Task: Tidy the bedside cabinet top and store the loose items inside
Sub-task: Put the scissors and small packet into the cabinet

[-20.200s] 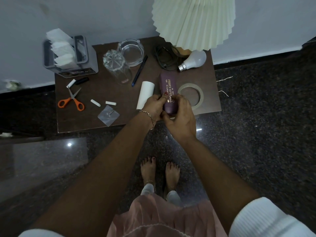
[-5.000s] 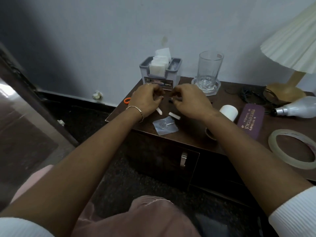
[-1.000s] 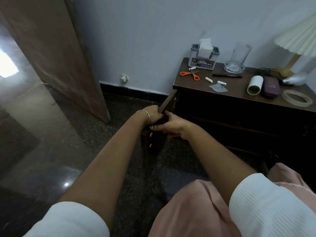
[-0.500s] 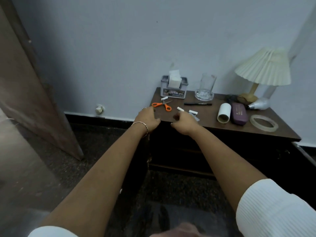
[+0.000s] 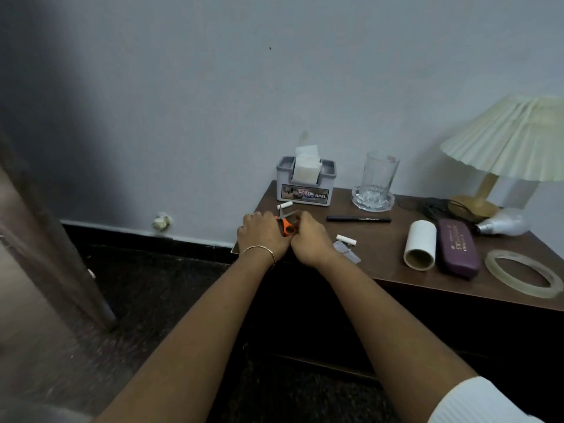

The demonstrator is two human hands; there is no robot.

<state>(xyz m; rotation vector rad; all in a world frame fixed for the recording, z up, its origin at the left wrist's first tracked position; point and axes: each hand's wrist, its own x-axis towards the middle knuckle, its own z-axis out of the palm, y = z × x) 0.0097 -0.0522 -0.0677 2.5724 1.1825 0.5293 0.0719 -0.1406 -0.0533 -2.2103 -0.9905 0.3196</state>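
Observation:
The brown cabinet top (image 5: 384, 239) carries loose items. Orange scissors (image 5: 287, 228) lie at its left front. My left hand (image 5: 262, 236) covers their left handle with fingers curled down over it. My right hand (image 5: 311, 241) sits against the right handle, fingers curled under; what it holds is hidden. White sticks lie near the tissue box (image 5: 284, 205) and beside my right hand (image 5: 346, 239). A small clear bag (image 5: 348, 255), a black pen (image 5: 358, 219), a white roll (image 5: 419, 245), a purple glasses case (image 5: 456, 247) and a tape ring (image 5: 523, 274) lie to the right.
A grey tissue box (image 5: 305, 190) and a glass (image 5: 380, 175) in a glass ashtray (image 5: 372, 202) stand at the back. A lamp (image 5: 512, 141), a black cable (image 5: 427, 206) and a bulb (image 5: 500, 225) fill the back right. A room door (image 5: 45, 239) stands at the left.
Both hands have moved forward from the cabinet's front edge onto the top and now meet at the scissors. The view has come closer to the cabinet.

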